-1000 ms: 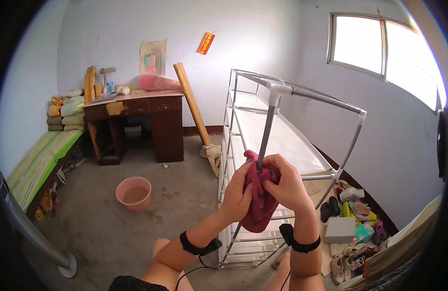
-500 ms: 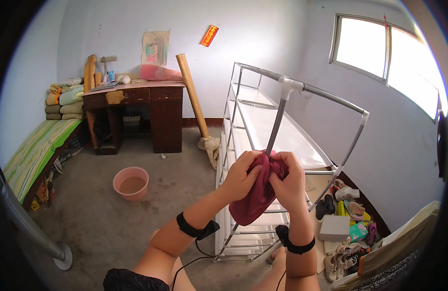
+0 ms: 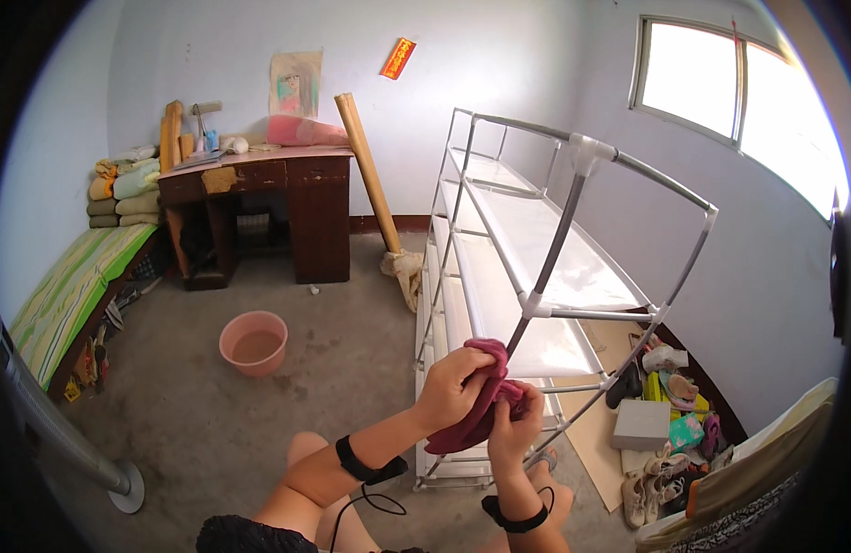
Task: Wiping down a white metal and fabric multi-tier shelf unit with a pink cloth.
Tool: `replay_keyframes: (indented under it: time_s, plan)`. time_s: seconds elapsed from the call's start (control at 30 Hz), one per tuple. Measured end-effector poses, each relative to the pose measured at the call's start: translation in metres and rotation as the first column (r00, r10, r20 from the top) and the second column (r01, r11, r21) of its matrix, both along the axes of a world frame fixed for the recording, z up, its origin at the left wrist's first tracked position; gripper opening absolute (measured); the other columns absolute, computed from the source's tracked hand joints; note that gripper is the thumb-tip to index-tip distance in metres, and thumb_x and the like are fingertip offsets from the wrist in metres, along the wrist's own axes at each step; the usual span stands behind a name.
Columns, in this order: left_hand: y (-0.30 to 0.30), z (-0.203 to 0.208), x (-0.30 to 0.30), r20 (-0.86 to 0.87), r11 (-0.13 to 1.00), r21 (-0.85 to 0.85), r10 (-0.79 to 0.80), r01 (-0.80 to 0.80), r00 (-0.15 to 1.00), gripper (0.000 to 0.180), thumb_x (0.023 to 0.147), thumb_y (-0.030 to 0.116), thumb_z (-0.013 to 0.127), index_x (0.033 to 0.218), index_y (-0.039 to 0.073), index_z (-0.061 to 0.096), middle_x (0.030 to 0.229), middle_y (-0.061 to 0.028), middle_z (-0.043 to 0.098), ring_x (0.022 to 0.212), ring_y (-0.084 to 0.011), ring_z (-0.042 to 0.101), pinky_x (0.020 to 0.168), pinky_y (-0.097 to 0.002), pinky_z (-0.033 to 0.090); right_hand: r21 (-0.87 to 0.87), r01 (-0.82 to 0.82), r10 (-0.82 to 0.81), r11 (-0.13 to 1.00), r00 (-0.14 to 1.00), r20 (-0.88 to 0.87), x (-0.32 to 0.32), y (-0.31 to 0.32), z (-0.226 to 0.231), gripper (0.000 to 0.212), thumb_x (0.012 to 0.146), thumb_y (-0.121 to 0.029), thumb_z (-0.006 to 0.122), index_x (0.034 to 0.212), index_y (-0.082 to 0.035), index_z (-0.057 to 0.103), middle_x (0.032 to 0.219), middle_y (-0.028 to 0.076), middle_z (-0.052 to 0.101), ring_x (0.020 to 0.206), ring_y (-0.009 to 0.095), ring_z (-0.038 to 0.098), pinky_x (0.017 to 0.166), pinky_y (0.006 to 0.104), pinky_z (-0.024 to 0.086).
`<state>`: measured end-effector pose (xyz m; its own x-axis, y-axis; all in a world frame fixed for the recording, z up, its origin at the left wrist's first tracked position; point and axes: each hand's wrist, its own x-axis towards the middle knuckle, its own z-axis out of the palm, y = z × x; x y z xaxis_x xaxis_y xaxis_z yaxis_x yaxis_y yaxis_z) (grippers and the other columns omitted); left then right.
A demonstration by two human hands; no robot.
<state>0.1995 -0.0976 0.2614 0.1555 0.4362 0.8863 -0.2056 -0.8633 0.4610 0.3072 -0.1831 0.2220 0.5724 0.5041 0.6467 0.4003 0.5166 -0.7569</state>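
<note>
A dark red cloth (image 3: 464, 431) is bunched around a grey upright pole of the rack (image 3: 556, 235), low on its near side. My left hand (image 3: 455, 389) grips the cloth from the left, fingers curled into it. Just right of it and slightly lower, my right hand (image 3: 516, 426) pinches another fold of the same cloth. The rack has metal tubes, white plastic joints and white sheet shelves. Both wrists wear black bands with cables. Part of the pole is hidden behind the cloth and hands.
A pink basin (image 3: 253, 343) of murky water stands on the concrete floor. Beyond it is a dark wooden desk (image 3: 319, 221), with a long rolled mat (image 3: 368, 175) leaning beside it. Shoes and boxes (image 3: 641, 424) lie at the right, and a green striped bed (image 3: 80, 276) is at the left.
Both hands and the cloth have moved down along the pole, from just under the upper joint to below the second joint. My right hand has dropped lower than my left.
</note>
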Motion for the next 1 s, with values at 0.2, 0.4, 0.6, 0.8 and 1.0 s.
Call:
replay_keyframes:
  time_s: [0.2, 0.4, 0.6, 0.8, 1.0]
  plan:
    - [0.032, -0.051, 0.023, -0.014, 0.956, -0.289, 0.040, -0.042, 0.999, 0.020, 0.092, 0.000, 0.063, 0.112, -0.001, 0.064, 0.103, -0.0169, 0.070, 0.091, -0.0305, 0.070, 0.081, -0.0352, 0.055, -0.068, 0.156, -0.146, 0.985, 0.980, 0.136, -0.007, 0.010, -0.032, 0.040, 0.088, -0.001, 0.069, 0.125, 0.003, 0.055, 0.118, 0.018, 0.059, 0.110, 0.030, 0.058, 0.096, 0.0378, 0.048]
    - [0.085, -0.060, 0.028, -0.280, 0.988, 0.029, 0.153, -0.151, 0.948, 0.028, 0.095, 0.014, 0.055, 0.121, 0.008, 0.064, 0.132, -0.0169, 0.062, 0.135, -0.0370, 0.047, 0.113, -0.0515, 0.031, -0.016, 0.433, -0.382, 0.901, 0.811, 0.443, -0.023, 0.025, -0.023, 0.055, 0.071, -0.002, 0.076, 0.123, -0.001, 0.058, 0.114, 0.019, 0.056, 0.107, 0.038, 0.049, 0.095, 0.0456, 0.042]
    - [0.082, -0.034, 0.039, -0.594, 0.993, 0.115, 0.056, 0.016, 0.802, 0.023, 0.096, 0.024, 0.053, 0.105, 0.007, 0.065, 0.118, -0.0165, 0.064, 0.125, -0.0363, 0.054, 0.115, -0.0580, 0.026, 0.051, 0.555, -0.472, 0.830, 0.651, 0.595, 0.004, 0.038, -0.024, 0.056, 0.059, -0.003, 0.077, 0.112, -0.003, 0.058, 0.115, 0.018, 0.055, 0.102, 0.041, 0.046, 0.091, 0.0501, 0.039]
    - [0.066, -0.026, 0.071, -0.540, 0.978, 0.195, 0.047, 0.070, 0.841, 0.017, 0.093, 0.022, 0.057, 0.098, 0.007, 0.064, 0.098, -0.0108, 0.062, 0.099, -0.0328, 0.058, 0.088, -0.0476, 0.041, 0.051, 0.491, -0.405, 0.870, 0.651, 0.642, 0.054, 0.025, -0.011, 0.045, 0.062, -0.004, 0.075, 0.104, -0.005, 0.059, 0.110, 0.016, 0.055, 0.099, 0.039, 0.047, 0.089, 0.0497, 0.037]
    - [0.032, -0.022, 0.130, -0.565, 0.985, 0.174, 0.109, -0.011, 0.818, 0.025, 0.095, 0.025, 0.054, 0.111, 0.008, 0.062, 0.110, -0.0103, 0.063, 0.112, -0.0307, 0.058, 0.095, -0.0469, 0.040, 0.010, 0.542, -0.423, 0.840, 0.644, 0.637, 0.115, 0.007, 0.005, 0.033, 0.068, -0.006, 0.075, 0.095, -0.004, 0.055, 0.100, 0.017, 0.055, 0.094, 0.040, 0.047, 0.083, 0.0489, 0.038]
